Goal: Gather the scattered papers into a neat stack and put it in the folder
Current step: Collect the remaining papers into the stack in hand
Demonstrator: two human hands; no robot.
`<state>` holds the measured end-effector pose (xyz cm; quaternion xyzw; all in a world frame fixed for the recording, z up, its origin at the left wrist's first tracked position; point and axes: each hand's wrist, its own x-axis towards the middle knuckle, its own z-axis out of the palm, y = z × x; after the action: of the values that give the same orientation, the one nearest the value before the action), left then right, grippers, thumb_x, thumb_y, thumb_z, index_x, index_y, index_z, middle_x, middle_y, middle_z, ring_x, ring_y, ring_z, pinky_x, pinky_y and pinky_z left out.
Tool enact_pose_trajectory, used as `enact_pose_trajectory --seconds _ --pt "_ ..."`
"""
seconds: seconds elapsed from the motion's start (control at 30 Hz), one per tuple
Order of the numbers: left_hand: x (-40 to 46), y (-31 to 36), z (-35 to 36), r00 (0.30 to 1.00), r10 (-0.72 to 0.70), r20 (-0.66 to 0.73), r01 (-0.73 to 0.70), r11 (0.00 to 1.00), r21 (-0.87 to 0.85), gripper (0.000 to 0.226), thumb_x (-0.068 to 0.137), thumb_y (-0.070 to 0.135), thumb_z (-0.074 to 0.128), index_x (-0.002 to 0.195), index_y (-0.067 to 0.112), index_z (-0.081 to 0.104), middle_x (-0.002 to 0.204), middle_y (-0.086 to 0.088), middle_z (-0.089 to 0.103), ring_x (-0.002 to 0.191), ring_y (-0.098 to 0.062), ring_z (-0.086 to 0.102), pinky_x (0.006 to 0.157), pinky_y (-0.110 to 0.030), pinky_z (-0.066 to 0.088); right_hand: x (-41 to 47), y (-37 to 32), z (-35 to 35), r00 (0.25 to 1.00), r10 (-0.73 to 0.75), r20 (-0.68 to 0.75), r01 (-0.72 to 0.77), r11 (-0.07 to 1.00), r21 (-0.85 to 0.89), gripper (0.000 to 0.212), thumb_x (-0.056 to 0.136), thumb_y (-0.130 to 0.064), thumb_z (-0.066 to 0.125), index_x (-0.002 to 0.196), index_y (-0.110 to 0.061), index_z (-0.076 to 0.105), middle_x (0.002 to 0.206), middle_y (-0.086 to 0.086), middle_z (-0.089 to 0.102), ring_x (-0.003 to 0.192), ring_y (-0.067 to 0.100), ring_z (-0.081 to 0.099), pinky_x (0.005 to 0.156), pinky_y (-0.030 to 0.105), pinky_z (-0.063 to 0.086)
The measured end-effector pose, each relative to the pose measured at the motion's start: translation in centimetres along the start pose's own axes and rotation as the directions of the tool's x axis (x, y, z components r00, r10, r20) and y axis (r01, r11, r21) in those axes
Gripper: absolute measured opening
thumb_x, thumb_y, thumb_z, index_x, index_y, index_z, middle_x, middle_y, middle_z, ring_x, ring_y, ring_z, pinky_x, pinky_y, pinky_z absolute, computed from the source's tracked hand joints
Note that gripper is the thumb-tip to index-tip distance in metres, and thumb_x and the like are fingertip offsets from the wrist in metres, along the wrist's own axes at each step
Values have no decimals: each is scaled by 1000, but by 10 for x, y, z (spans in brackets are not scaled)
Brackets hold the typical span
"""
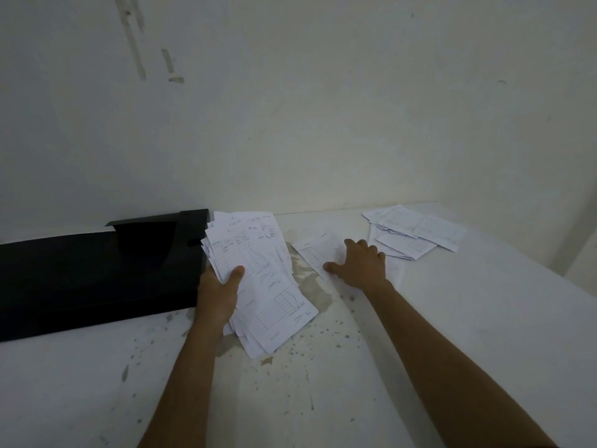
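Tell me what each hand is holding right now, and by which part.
The left hand grips the gathered stack of papers at its left edge, thumb on top. The right hand holds nothing; it presses flat on a single sheet.

Two bare forearms, no sleeves

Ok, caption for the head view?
Left hand holds gathered papers; right hand presses a loose sheet beside the black folder.
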<state>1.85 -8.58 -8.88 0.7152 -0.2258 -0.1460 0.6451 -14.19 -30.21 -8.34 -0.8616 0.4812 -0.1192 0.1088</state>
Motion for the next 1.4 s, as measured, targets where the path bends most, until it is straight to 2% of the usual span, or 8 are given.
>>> enact_pose_trajectory --seconds 0.13,0.33,0.43,0.53,0.63,0.8,1.13,1.4 --pt "0 1 0 1000 13 8 -13 1000 -8 45 96 17 60 139 12 49 136 -8 58 120 -25 56 90 -33 46 8 0 1 991 86 102 -106 972 208 70 81 -58 72 130 -13 49 131 10 59 123 33 54 100 42 36" --pt "1 0 1 1000 13 19 -13 1000 10 44 96 18 60 138 13 50 136 -8 58 121 -26 56 88 -33 46 1 11 0 998 55 24 -60 863 501 40 77 -41 80 109 -34 59 113 0 62 103 21 62 97 42 45" --pt "2 0 2 1000 9 20 -9 1000 9 44 96 19 61 138 13 50 135 -9 58 120 -26 57 87 -34 46 -2 15 -4 997 -12 71 -35 782 623 51 80 -29 80 122 -33 52 102 -4 64 99 22 66 98 50 50" --pt "1 -1 0 1000 16 23 -16 1000 3 44 96 18 61 138 13 50 135 -8 59 118 -25 57 88 -34 47 -5 20 -6 999 30 -35 -8 862 507 59 83 -41 76 134 -29 50 115 2 61 111 25 60 101 46 46" --pt "1 -3 -1 1000 14 24 -13 1000 -3 44 95 19 61 138 14 50 134 -7 59 113 -20 57 87 -33 47 -14 39 -20 955 224 -197 -173 954 244 65 83 -62 66 133 -22 52 130 13 55 122 35 50 102 45 38" --pt "5 -5 0 1000 11 24 -12 1000 6 45 95 21 62 138 14 50 134 -7 59 115 -23 57 90 -36 48 -36 80 -34 889 458 -17 -458 889 17 92 71 -82 60 130 -13 49 134 15 44 127 37 44 106 50 32" --pt "1 -3 -2 1000 10 16 -10 1000 1 43 96 19 61 137 13 51 134 -10 59 119 -29 57 91 -38 48 -42 88 -28 939 337 -69 -316 923 218 64 88 -55 64 139 -19 45 134 12 57 125 36 51 105 44 32" --pt "1 -2 -3 1000 16 26 -16 1000 -4 42 96 19 60 136 13 51 133 -9 60 117 -26 58 89 -37 49 -41 65 -52 988 110 -106 11 640 768 40 88 -32 75 122 -14 63 114 -3 67 107 20 63 86 31 49"
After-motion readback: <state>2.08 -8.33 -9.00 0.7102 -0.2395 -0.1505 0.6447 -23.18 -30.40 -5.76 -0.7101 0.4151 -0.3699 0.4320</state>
